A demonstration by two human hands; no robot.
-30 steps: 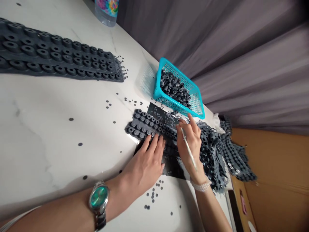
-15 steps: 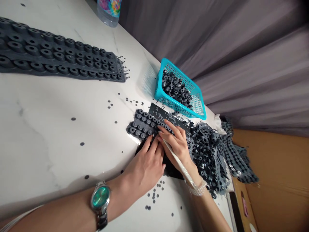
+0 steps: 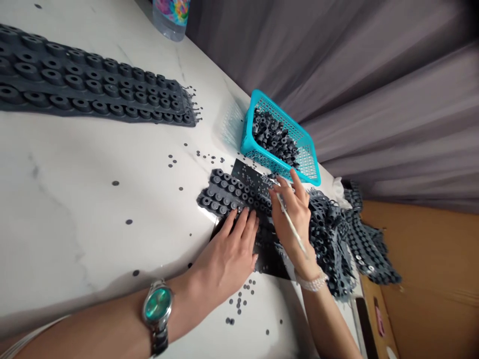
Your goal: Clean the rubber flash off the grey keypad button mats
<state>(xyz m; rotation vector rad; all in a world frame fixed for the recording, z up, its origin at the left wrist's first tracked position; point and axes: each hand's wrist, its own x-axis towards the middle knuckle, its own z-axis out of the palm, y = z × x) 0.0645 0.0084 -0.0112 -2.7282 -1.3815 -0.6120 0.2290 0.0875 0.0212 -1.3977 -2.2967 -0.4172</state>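
A dark rubber sheet [image 3: 224, 192] with rows of raised round rings lies on a black plate [image 3: 269, 262]. Spread over the sheet's near edge, my left hand [image 3: 230, 249] rests flat with its fingertips on the rubber and holds nothing. My right hand [image 3: 292, 214] is raised over the sheet's right part, with a thin white stick [image 3: 293, 227] pinched between thumb and fingers. The stick's tip is hidden near the fingertips. Small dark discs lie on a black strip [image 3: 243, 169] behind the sheet.
A blue basket [image 3: 258, 154] of small black rings stands behind. Long ringed sheets [image 3: 93, 85] lie at the left, a bottle [image 3: 170, 22] at the back. To the right are a heap of black scraps [image 3: 329, 239], more sheets [image 3: 366, 249] and a cardboard box [image 3: 430, 254].
My right hand has moved right and slightly back, away from my left hand, with the stick still in it. My left hand has stayed on the sheet.
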